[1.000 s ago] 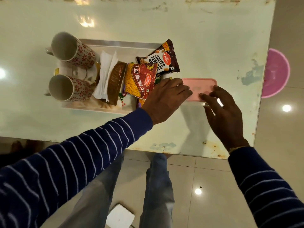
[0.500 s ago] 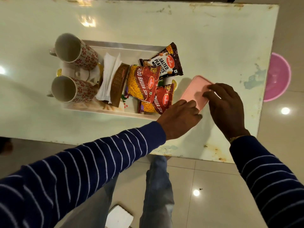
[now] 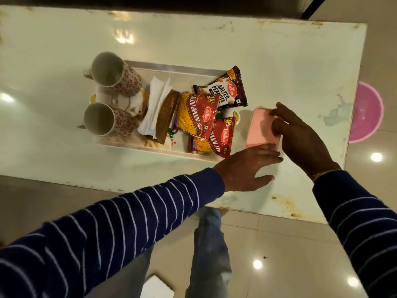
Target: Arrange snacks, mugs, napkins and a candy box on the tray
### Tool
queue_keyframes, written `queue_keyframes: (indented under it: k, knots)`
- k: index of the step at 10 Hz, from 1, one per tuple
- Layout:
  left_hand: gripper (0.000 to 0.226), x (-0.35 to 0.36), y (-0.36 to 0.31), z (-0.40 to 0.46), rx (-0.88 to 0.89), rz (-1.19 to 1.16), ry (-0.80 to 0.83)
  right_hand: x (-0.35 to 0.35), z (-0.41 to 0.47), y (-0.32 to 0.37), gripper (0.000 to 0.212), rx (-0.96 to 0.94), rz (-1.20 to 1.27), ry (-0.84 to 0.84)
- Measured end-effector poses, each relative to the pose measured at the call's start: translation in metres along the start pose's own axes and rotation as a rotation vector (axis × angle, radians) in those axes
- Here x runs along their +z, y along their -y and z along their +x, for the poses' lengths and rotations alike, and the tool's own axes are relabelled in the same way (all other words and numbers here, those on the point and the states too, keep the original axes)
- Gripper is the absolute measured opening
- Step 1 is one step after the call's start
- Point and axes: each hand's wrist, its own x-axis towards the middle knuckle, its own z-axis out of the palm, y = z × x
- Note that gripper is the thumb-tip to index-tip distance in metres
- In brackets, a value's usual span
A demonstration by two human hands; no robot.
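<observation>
Right hand (image 3: 300, 134) grips the pink candy box (image 3: 261, 127), fingers curled over it; left hand (image 3: 247, 168), fingers extended, touches its near edge. Box lies on the table just beside the tray (image 3: 171, 68).

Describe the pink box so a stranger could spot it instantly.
Find the white tray on the pale table. Just off its right end lies the pink box, between both hands. It is the only plain pink, unprinted item beside the printed snack packets.
</observation>
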Motion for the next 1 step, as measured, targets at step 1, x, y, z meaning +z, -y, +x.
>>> queue_keyframes:
  k: [1]
  knots:
    - [0.046,-0.0137,0.0008,-0.0148,0.029,0.078,-0.150,-0.0043,0.0005,0.0119,0.037,-0.020,0.010,-0.041]
